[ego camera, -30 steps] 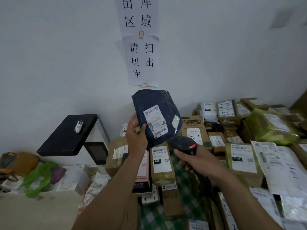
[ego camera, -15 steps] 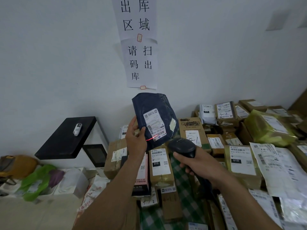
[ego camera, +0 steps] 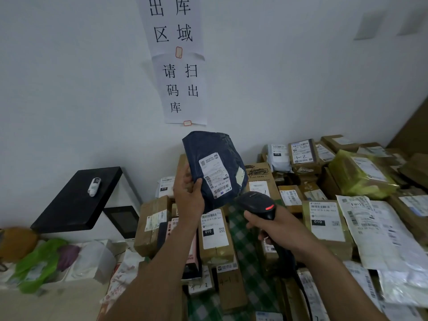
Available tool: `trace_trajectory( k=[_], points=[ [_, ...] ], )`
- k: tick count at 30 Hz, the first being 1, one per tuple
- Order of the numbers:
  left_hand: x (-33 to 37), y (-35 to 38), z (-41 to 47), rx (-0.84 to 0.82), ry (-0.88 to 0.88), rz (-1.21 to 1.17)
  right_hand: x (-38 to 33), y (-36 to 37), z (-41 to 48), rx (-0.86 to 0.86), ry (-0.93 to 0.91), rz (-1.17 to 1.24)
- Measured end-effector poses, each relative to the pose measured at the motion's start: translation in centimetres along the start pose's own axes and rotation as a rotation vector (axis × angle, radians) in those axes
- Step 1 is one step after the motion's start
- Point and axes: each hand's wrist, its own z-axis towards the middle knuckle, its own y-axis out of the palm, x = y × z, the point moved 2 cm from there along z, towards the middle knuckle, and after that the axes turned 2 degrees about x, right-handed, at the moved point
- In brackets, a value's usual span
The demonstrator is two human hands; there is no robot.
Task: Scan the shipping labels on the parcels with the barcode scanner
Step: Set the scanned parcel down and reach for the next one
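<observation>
A parcel depot: labelled cardboard parcels [ego camera: 215, 235] heaped below a wall sign [ego camera: 179, 59] marking the outbound area

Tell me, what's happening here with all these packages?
A person is scanning parcel labels. The left hand holds up a dark blue mailer bag with its white shipping label facing the camera. The right hand grips a black barcode scanner just below it, pointed toward the bag, a red light showing on top. Dozens of labelled boxes lie piled on the surface behind.
</observation>
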Motion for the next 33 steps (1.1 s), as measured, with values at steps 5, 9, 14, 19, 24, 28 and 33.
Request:
trace_trajectory(
  k=[5,9,14,19,24,28,33],
  points=[
    [-1.3,5.2,-0.7,-0.086,-0.109,-0.054,2.1,-3.2,-0.2,0.109,0.053,0.081],
    [-3.5,10.7,-1.1,-0.210,-0.188,-0.047,3.9,-5.9,-0.3,0.205,0.101,0.122],
    [-5.4,16.2,-2.0,-0.261,-0.367,-0.088,5.5,-8.0,0.0,0.265,0.128,0.115],
    [-8.1,18.9,-2.0,-0.364,-0.466,0.119,6.4,-8.3,0.5,0.255,0.140,0.125],
    [-13.1,18.4,-1.1,-0.708,-0.327,0.537,6.4,-7.4,0.9,0.222,0.144,0.106],
    [-6.6,12.7,-3.6,-0.643,-0.142,0.537,6.5,-5.6,1.3,0.179,0.155,0.119],
    [-6.0,3.8,-6.7,-0.448,-0.134,0.601,7.4,-2.4,1.4,0.106,0.198,0.090]
  ],
)
